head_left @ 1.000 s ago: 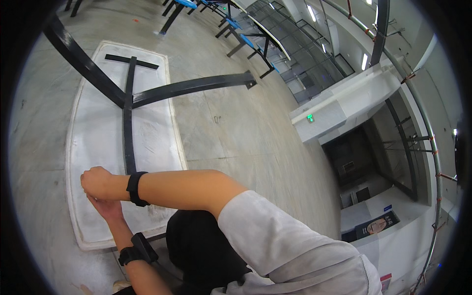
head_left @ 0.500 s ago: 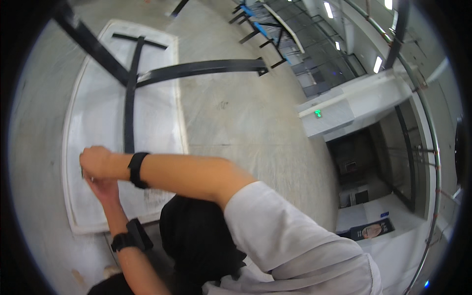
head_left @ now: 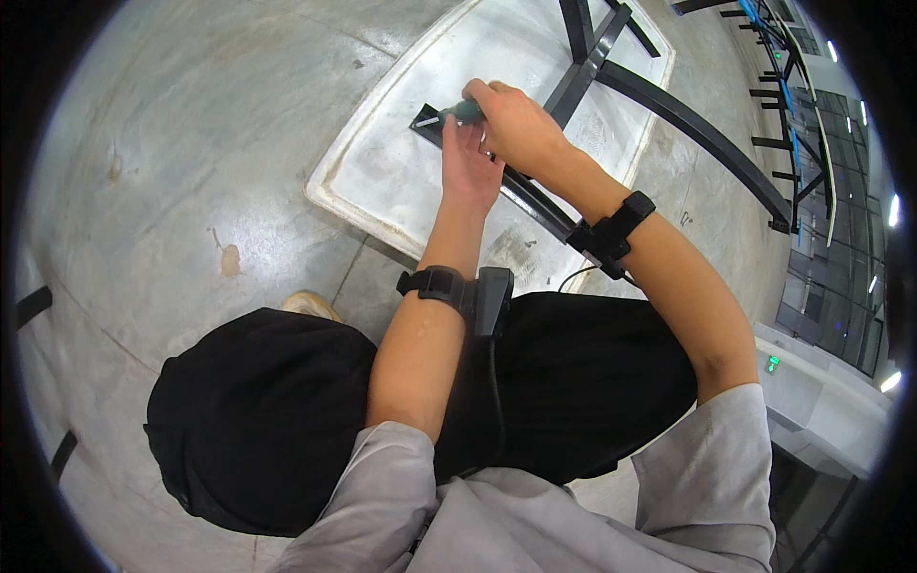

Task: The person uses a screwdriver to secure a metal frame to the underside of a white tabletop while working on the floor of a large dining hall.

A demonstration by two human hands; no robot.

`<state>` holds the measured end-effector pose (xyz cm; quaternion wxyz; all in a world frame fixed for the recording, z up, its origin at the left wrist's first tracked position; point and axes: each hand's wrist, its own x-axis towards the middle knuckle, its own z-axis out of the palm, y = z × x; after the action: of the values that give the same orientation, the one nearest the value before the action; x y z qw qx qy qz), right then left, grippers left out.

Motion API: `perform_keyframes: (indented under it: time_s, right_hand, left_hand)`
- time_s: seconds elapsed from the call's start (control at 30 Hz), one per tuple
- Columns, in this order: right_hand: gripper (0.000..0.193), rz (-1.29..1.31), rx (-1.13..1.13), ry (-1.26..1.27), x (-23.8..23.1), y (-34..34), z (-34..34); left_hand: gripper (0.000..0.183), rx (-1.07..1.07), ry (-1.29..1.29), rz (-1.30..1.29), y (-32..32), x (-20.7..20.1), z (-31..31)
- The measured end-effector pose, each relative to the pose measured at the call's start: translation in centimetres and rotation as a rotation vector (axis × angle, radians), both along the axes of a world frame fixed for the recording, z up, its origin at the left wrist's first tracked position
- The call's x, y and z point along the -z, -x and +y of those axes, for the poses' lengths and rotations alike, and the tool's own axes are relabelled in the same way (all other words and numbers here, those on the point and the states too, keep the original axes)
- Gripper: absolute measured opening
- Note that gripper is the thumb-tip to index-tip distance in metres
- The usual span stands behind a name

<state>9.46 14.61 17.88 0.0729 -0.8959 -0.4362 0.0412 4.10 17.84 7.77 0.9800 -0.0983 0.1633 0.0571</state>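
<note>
– Where is the screwdriver (head_left: pixel 466 112)?
– Over the end of the black bar (head_left: pixel 541 203), above the white board (head_left: pixel 382 158). Earlier the hands largely hid it; now its green handle shows.
– Grip?
– Right hand (head_left: pixel 521 126) closed around the handle. Left hand (head_left: pixel 470 160) beside the shaft; whether it pinches, I cannot tell.
– Meaning?
– The work can now be placed at that bar end; tip contact unconfirmed. Concrete floor (head_left: pixel 220 143) surrounds the board.
</note>
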Motion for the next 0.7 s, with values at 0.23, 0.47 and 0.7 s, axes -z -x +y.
perform_keyframes:
  time_s: [0.23, 0.47, 0.7]
  right_hand:
    - [0.023, 0.256, 0.207, 0.162, -0.3, -0.1, 0.6]
    - [0.024, 0.268, 0.08, 0.008, 0.6, -1.1, 0.1]
    - [0.029, 0.106, 0.117, 0.09, 0.1, -0.4, 1.4]
  left_hand:
    - [0.033, -0.037, 0.0, 0.003, 0.2, 0.2, 0.1]
    - [0.035, 0.019, -0.04, 0.032, 0.0, -0.1, -0.1]
    - [0.036, -0.008, -0.071, 0.029, 0.0, -0.1, -0.2]
